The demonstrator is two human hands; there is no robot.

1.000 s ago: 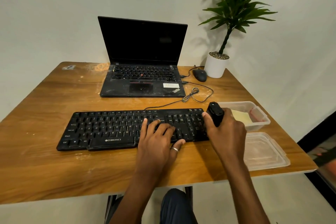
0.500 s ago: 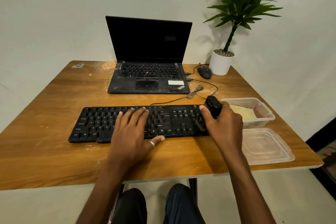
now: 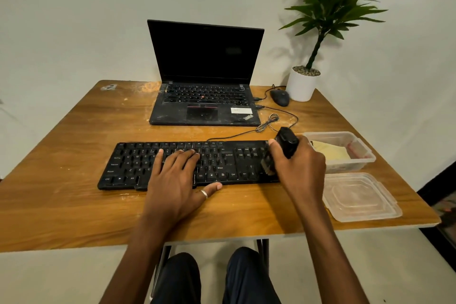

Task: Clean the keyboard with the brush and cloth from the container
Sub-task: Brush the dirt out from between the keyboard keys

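A black, dusty keyboard [image 3: 128, 165] lies across the wooden table [image 3: 61, 200]. My left hand [image 3: 180, 175] rests flat on its middle keys, fingers spread, thumb off the front edge. My right hand [image 3: 299, 170] grips a black brush [image 3: 286, 142] at the keyboard's right end, with the bristles down on the number pad. Right of the keyboard stands a clear plastic container [image 3: 355, 165] holding a yellow cloth [image 3: 330, 152].
The container's lid [image 3: 360, 197] lies near the table's front right corner. An open black laptop [image 3: 204, 76] sits behind the keyboard, with a mouse [image 3: 279, 97], a coiled cable [image 3: 267, 124] and a potted plant [image 3: 304, 81] at the back right.
My left hand slid left from the keyboard's right-centre to its middle keys. My right hand has kept the brush at the right end, the bristles now lower on the number pad.
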